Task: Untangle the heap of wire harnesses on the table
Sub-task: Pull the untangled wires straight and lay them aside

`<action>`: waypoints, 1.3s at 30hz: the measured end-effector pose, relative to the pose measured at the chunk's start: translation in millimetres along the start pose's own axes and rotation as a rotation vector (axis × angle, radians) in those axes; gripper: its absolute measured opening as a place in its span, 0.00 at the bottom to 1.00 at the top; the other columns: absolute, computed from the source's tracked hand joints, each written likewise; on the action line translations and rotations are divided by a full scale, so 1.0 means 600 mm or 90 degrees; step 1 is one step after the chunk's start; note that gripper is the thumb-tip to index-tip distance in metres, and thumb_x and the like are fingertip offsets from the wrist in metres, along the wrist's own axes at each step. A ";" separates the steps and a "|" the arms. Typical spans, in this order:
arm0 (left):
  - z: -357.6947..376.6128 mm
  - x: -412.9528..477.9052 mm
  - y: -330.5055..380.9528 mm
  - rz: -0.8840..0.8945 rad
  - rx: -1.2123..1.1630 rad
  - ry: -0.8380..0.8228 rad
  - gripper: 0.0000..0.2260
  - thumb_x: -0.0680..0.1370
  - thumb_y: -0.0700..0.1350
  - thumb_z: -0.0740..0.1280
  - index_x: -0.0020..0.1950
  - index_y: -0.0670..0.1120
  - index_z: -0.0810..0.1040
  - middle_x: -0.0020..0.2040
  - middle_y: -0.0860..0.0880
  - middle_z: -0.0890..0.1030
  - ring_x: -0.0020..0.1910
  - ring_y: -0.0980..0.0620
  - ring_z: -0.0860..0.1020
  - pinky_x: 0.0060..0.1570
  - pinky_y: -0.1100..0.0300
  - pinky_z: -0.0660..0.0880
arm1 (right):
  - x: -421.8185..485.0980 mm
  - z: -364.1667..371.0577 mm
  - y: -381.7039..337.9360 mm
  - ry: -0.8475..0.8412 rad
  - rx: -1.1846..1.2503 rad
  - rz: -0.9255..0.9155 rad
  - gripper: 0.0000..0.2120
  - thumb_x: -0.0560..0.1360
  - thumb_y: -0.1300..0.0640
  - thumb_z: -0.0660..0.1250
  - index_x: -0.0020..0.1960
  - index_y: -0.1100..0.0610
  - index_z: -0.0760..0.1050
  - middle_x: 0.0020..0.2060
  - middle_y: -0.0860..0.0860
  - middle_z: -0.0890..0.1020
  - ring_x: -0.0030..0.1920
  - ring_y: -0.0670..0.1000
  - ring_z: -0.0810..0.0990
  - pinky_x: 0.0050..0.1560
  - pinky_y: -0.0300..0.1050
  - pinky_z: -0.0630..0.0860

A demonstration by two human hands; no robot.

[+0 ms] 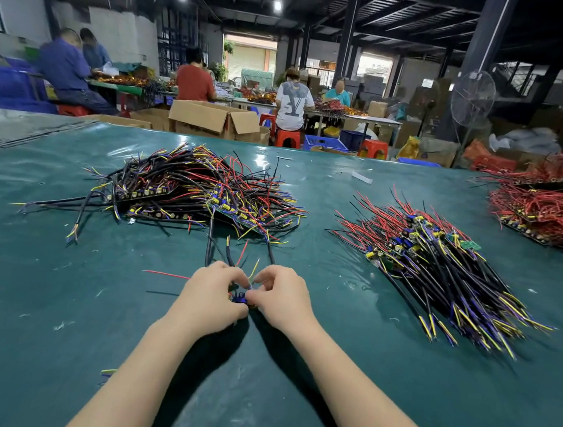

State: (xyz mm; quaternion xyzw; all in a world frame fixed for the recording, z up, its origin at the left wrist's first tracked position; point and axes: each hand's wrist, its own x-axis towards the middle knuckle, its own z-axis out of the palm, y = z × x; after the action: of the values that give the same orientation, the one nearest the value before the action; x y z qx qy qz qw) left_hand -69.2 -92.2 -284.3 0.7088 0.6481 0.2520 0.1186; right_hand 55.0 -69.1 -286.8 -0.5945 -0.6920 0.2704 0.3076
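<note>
A tangled heap of wire harnesses (199,191), black, red, yellow and purple with small circuit boards, lies on the green table (59,295) at centre left. My left hand (212,296) and my right hand (282,297) meet in front of it, both gripping one harness (240,297) by its blue-capped board. Its black, red and yellow wires (231,256) run up from between my fingers towards the heap. The board itself is mostly hidden by my fingers.
A laid-out pile of harnesses (440,263) lies to the right, wires fanned towards the front. A red-wired heap (549,208) sits at the far right. Loose red wire (164,273) lies left of my hands. People work at tables behind, past cardboard boxes (213,119).
</note>
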 end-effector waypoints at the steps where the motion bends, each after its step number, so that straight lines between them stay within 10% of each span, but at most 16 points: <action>1: -0.002 -0.001 -0.001 -0.001 0.003 0.018 0.10 0.69 0.46 0.72 0.50 0.50 0.80 0.49 0.50 0.76 0.53 0.49 0.74 0.51 0.59 0.69 | 0.000 0.001 0.001 0.006 -0.016 -0.007 0.09 0.69 0.56 0.70 0.48 0.56 0.78 0.44 0.52 0.82 0.51 0.55 0.79 0.51 0.45 0.74; 5: -0.007 -0.008 0.004 0.068 -0.010 0.136 0.05 0.70 0.44 0.73 0.43 0.45 0.80 0.42 0.51 0.74 0.44 0.49 0.75 0.41 0.60 0.65 | -0.005 -0.002 -0.004 0.017 -0.071 -0.028 0.13 0.72 0.48 0.65 0.41 0.59 0.78 0.41 0.57 0.82 0.46 0.57 0.77 0.45 0.46 0.71; 16: -0.015 -0.014 0.022 0.229 -0.132 0.247 0.08 0.66 0.36 0.76 0.43 0.42 0.82 0.42 0.52 0.78 0.40 0.52 0.76 0.43 0.63 0.70 | -0.007 -0.035 0.002 -0.129 0.561 0.015 0.14 0.75 0.66 0.63 0.31 0.61 0.72 0.22 0.50 0.71 0.22 0.44 0.65 0.26 0.35 0.60; 21: -0.010 -0.013 0.016 0.192 -0.066 0.226 0.07 0.65 0.38 0.77 0.42 0.43 0.83 0.44 0.49 0.81 0.41 0.49 0.78 0.42 0.58 0.72 | -0.007 -0.041 0.001 -0.155 0.444 0.048 0.03 0.74 0.64 0.66 0.43 0.64 0.77 0.30 0.53 0.78 0.26 0.44 0.72 0.26 0.33 0.70; 25: -0.007 -0.013 0.016 0.221 -0.086 0.203 0.08 0.66 0.36 0.75 0.43 0.42 0.82 0.45 0.50 0.80 0.42 0.49 0.78 0.44 0.60 0.72 | -0.006 -0.048 0.003 -0.157 0.595 0.123 0.20 0.71 0.72 0.66 0.62 0.64 0.68 0.36 0.59 0.80 0.29 0.51 0.82 0.36 0.43 0.81; 39: -0.015 -0.012 0.022 0.305 -0.149 0.290 0.10 0.66 0.37 0.75 0.45 0.41 0.81 0.56 0.48 0.76 0.48 0.55 0.75 0.52 0.61 0.72 | -0.001 -0.062 0.003 -0.170 0.716 0.017 0.13 0.71 0.74 0.63 0.46 0.58 0.68 0.29 0.55 0.82 0.29 0.51 0.82 0.34 0.44 0.81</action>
State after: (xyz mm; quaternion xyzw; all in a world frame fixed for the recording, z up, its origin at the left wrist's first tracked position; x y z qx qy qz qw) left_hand -62.8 -102.2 -271.7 0.7481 0.4397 0.4969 -0.0108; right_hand 84.0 -68.9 -263.8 -0.3092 -0.4671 0.6733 0.4826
